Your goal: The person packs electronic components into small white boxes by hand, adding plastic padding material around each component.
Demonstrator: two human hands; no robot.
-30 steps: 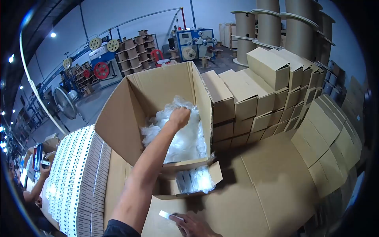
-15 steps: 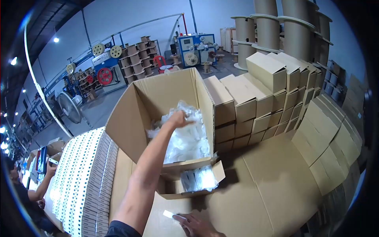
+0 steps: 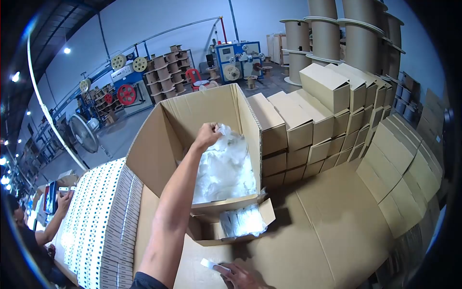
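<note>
A large open cardboard box (image 3: pixel 144 149) holds a heap of clear plastic bags (image 3: pixel 226 168). My left hand (image 3: pixel 208 136) is inside it, fingers pinched on a clear plastic bag at the top of the heap. In front stands a small open carton (image 3: pixel 267 212) with wrapped clear packets (image 3: pixel 244 221) in its right part. Low in the view, over the cardboard-covered table, my right hand (image 3: pixel 236 277) is closed on a small white item (image 3: pixel 214 266).
Long brown cartons (image 3: pixel 288 120) are stacked behind at the right, with flat folded cardboard (image 3: pixel 399 178) beside them. White boxes (image 3: pixel 96 216) stand in tall rows at the left, next to a co-worker (image 3: pixel 43 236). A fan (image 3: pixel 83 132) and machines stand farther back.
My left hand has moved slightly left and up, lifting a plastic bag from the heap. My right hand has shifted a little right, still with the white item. The co-worker's hand has risen.
</note>
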